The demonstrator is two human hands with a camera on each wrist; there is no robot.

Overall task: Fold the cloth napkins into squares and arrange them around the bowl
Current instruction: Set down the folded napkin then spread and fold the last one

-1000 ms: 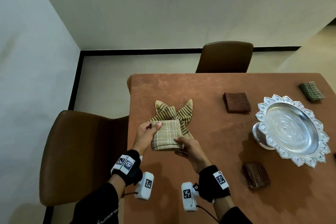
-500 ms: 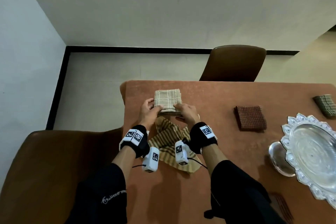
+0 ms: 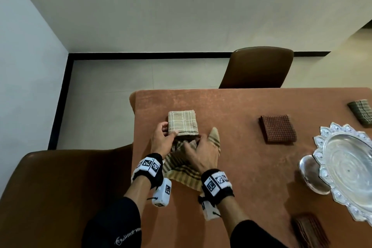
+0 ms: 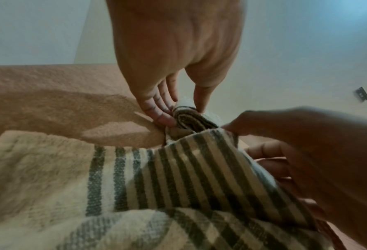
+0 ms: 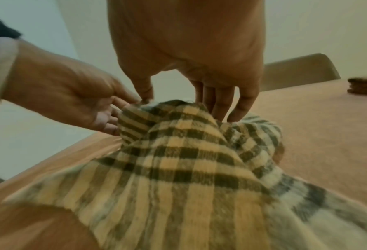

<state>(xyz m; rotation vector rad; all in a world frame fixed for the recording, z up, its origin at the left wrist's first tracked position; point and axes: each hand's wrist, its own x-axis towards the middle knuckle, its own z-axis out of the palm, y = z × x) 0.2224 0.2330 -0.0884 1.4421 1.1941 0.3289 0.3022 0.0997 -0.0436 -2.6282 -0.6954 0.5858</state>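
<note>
A folded beige checked napkin (image 3: 182, 122) lies near the table's far left corner. My left hand (image 3: 169, 130) pinches its near left edge between thumb and fingers, as the left wrist view shows for the left hand (image 4: 182, 108) on that napkin (image 4: 185, 116). My right hand (image 3: 194, 143) hovers over an unfolded striped napkin (image 3: 181, 171), fingers fairly straight, tips touching the cloth (image 5: 178, 160) just short of the folded one. The ornate silver bowl (image 3: 350, 165) stands at the right.
Around the bowl lie a folded red-brown napkin (image 3: 277, 129), a green one (image 3: 361, 111) and a dark brown one (image 3: 310, 231). The table edge (image 3: 133, 127) runs just left of my hands. Brown chairs stand at the left (image 3: 66, 187) and far side (image 3: 257, 66).
Both hands carried the folded beige napkin away from me, past the striped one, and set it down. The right hand has since drawn back onto the striped napkin.
</note>
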